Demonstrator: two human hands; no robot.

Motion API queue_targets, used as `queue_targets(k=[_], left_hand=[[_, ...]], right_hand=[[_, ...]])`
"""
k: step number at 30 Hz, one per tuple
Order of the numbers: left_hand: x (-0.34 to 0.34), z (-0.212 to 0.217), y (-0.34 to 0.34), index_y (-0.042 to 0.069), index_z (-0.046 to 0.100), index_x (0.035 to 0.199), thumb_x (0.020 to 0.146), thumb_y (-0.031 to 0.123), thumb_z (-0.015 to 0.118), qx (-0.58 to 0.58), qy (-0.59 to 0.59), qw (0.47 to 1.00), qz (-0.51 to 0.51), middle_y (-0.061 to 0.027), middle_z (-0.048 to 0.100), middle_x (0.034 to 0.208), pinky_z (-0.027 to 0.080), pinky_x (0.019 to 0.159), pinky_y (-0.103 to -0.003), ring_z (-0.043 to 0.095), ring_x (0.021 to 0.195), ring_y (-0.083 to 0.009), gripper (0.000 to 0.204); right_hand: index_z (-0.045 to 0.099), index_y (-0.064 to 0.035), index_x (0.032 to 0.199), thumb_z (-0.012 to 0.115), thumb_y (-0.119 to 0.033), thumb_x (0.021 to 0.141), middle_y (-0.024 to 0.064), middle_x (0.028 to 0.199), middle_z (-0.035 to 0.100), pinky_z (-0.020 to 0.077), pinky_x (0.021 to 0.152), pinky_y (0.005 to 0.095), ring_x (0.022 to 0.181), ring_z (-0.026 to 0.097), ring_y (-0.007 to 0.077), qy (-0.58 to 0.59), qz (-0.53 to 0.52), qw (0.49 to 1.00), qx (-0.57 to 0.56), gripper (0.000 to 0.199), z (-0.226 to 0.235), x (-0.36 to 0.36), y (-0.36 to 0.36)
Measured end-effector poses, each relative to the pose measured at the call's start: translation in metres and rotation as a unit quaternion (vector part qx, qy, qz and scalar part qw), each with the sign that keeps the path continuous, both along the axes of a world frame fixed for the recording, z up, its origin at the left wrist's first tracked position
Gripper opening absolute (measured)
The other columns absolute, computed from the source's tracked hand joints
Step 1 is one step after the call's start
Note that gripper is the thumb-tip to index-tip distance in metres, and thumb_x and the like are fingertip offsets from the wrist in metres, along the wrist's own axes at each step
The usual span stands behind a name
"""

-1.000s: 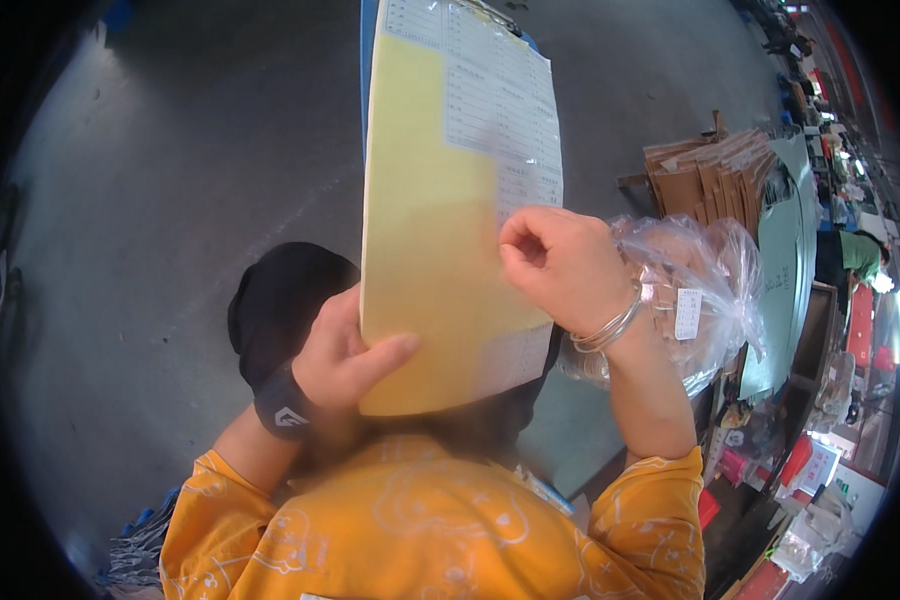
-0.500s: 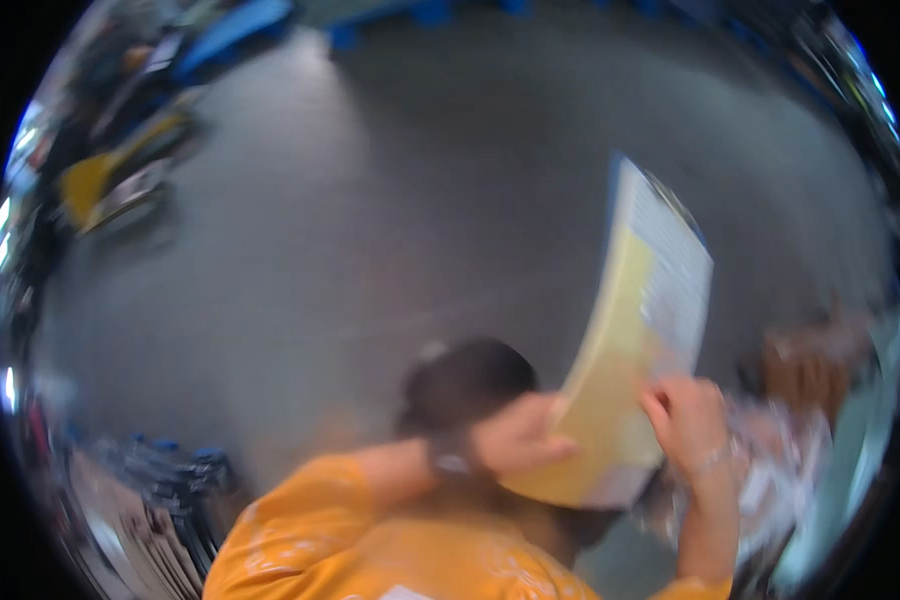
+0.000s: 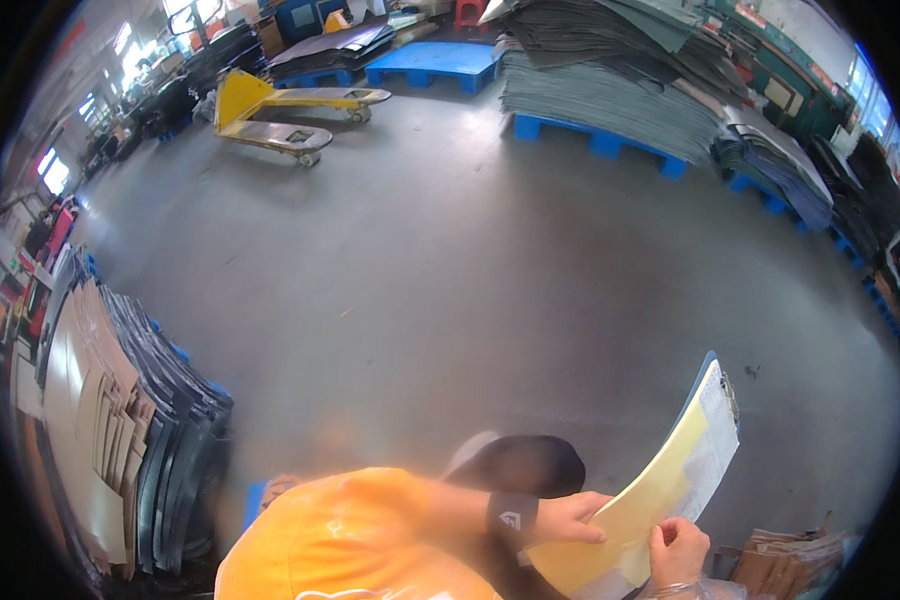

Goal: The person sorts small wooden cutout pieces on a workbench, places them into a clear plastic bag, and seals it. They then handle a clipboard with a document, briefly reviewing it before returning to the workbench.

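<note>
A clipboard (image 3: 712,400) with a yellow sheet (image 3: 635,510) and a white printed sheet (image 3: 715,445) on it stands tilted at the lower right. My left hand (image 3: 567,519), with a black wristband, grips the yellow sheet's left edge. My right hand (image 3: 678,548), with a thin bracelet at the wrist, pinches the papers' lower edge. Both arms come out of an orange sleeve (image 3: 360,540). A dark rounded thing (image 3: 525,465) sits just behind my left wrist; I cannot tell what it is.
Grey concrete floor (image 3: 450,270) spreads ahead. A yellow pallet jack (image 3: 275,115) stands at the far left. Stacks of grey sheets (image 3: 610,90) lie on blue pallets at the back. Cardboard and dark sheets (image 3: 120,420) are stacked on the left, brown cardboard (image 3: 785,560) at the bottom right.
The view has swung up and left, so the clipboard has slid from the middle to the lower right. Both hands keep their hold on the papers.
</note>
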State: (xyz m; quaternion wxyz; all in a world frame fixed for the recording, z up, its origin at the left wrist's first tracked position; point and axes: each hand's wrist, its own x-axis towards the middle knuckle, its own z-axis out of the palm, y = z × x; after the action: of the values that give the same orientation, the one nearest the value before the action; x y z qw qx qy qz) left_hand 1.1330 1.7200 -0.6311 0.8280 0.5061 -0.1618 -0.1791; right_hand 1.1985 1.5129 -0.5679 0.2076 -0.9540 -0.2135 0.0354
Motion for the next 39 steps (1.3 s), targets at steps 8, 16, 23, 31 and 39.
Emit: queue_targets(k=[8,16,23,31,39], left_hand=[[-0.001,0.008,0.003,-0.003,0.042,0.128,0.087,0.02,0.058,0.007,0.031,0.999,-0.017,-0.0106,0.057,0.116,0.044,0.088,-0.032,0.052,0.104,-0.0153,0.05],[0.0,-0.01,-0.001,-0.002,0.041,0.131,0.087,0.017,0.059,-0.022,0.043,0.999,-0.021,-0.0098,0.055,0.121,0.042,0.093,-0.031,0.05,0.109,-0.0146,0.051],[0.005,-0.007,-0.001,-0.001,0.04,0.131,0.088,0.016,0.058,0.001,0.049,0.998,-0.036,-0.009,0.054,0.123,0.041,0.095,-0.032,0.049,0.112,-0.0158,0.05],[0.009,0.004,-0.001,-0.001,0.045,0.128,0.089,0.013,0.057,0.025,0.063,0.998,-0.008,-0.0088,0.056,0.12,0.042,0.094,-0.033,0.052,0.109,-0.017,0.044],[0.003,0.01,0.009,-0.002,0.056,0.113,0.085,0.01,0.06,0.112,0.153,0.982,0.018,-0.0041,0.062,0.103,0.047,0.083,-0.03,0.056,0.094,-0.0116,0.03]], right_hand=[[0.057,-0.0017,0.061,0.064,-0.009,0.063,0.0143,0.058,0.059,0.0479,0.055,0.0394,0.054,0.059,0.0315,-0.076,-0.005,0.995,-0.065,0.01,-0.005,-0.001,0.006],[0.055,-0.0012,0.062,0.06,-0.005,0.065,0.0092,0.052,0.054,0.045,0.051,0.0321,0.048,0.056,0.0198,-0.039,-0.056,0.996,0.055,0.008,-0.019,0.012,-0.023],[0.057,-0.0016,0.08,0.066,-0.007,0.07,0.0047,0.075,0.059,0.0455,0.061,0.0266,0.069,0.056,0.0148,0.085,-0.147,0.955,0.245,0.014,-0.025,0.008,-0.033],[0.061,-0.0021,0.074,0.067,-0.011,0.07,0.0104,0.074,0.06,0.0466,0.061,0.0316,0.065,0.059,0.0243,0.015,-0.093,0.972,0.217,0.011,-0.037,0.016,-0.039],[0.062,-0.0029,0.084,0.06,-0.018,0.086,-0.0017,0.07,0.056,0.0396,0.058,0.0217,0.066,0.05,0.0066,0.212,-0.228,0.858,0.408,0.015,-0.028,0.022,-0.048]])
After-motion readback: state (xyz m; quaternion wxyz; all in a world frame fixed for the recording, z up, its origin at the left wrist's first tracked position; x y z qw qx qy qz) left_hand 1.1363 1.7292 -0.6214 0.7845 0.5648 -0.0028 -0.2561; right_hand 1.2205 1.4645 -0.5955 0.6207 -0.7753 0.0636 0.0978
